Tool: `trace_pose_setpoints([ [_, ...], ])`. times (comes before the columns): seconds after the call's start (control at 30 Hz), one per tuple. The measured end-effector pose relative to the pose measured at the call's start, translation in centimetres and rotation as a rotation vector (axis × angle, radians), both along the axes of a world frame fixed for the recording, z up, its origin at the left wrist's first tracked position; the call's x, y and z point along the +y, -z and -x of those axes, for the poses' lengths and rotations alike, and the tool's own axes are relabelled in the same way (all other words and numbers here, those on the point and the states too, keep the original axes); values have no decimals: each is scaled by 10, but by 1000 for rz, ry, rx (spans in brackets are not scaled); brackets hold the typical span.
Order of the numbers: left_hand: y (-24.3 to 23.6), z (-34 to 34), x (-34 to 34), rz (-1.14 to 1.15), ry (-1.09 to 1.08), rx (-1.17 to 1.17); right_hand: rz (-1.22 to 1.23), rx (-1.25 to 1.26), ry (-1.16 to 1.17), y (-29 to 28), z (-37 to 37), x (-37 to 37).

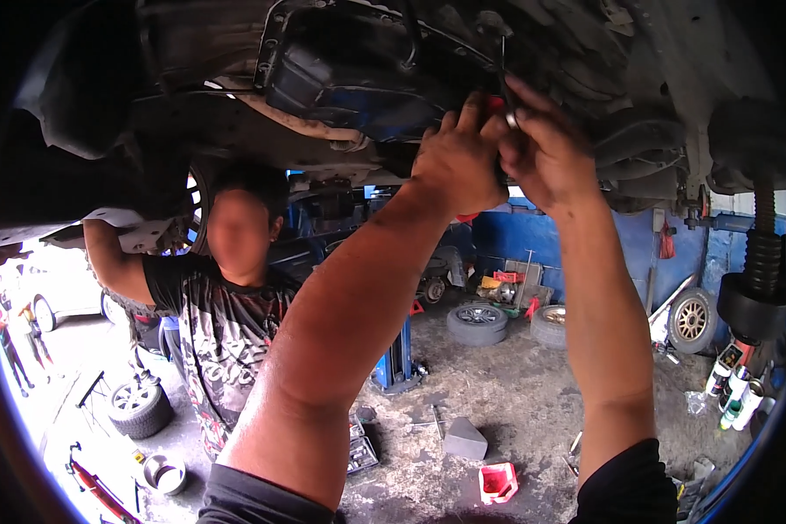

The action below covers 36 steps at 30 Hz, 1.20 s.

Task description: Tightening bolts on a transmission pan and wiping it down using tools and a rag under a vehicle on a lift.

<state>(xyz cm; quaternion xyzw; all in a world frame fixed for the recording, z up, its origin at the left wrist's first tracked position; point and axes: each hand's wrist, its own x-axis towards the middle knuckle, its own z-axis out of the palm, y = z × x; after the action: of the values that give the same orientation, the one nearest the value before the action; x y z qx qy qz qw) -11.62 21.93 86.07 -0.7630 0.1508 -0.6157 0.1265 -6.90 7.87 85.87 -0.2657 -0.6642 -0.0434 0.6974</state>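
Both my arms reach up under a raised vehicle. My left hand [463, 157] is closed beside the dark oil pan [345, 87], its knuckles upward. Red [495, 105] shows at its fingertips, but what it grips is mostly hidden. Touching or almost touching it, my right hand [550, 153] closes its fingers around a thin dark metal rod [503, 70]. The rod stands nearly upright, its top near the underbody and its shiny lower end between my fingers. Bolts line the pan's flange, and a tan pipe [301, 122] runs below it.
A co-worker [227, 323] stands left, one arm raised to the underbody. Loose wheels [478, 323] lie on the floor [489, 393] near a blue wall. A red tray [498, 482], grey block [465, 439], metal bowl [164, 474] and bottles [734, 393] stand around below.
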Motion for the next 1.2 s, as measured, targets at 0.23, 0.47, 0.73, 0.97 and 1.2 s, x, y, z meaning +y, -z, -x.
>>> trace_pose_setpoints([
  [0.23, -11, -43, 17, -187, -115, -86, -247, 279, -149, -54, 130, 80],
  [0.47, -11, 3, 13, -38, -110, 101, -207, 35, 35, 3, 108, 59],
  [0.73, 2, 10, -4, -33, -71, -33, -14, -56, -62, 15, -5, -14],
  [0.97, 1, 7, -5, -34, -58, -42, 41, -97, -114, 11, -14, -19],
  [1.2, 0, 3, -3, -39, -57, -37, 41, -105, -80, 8, -22, -8],
])
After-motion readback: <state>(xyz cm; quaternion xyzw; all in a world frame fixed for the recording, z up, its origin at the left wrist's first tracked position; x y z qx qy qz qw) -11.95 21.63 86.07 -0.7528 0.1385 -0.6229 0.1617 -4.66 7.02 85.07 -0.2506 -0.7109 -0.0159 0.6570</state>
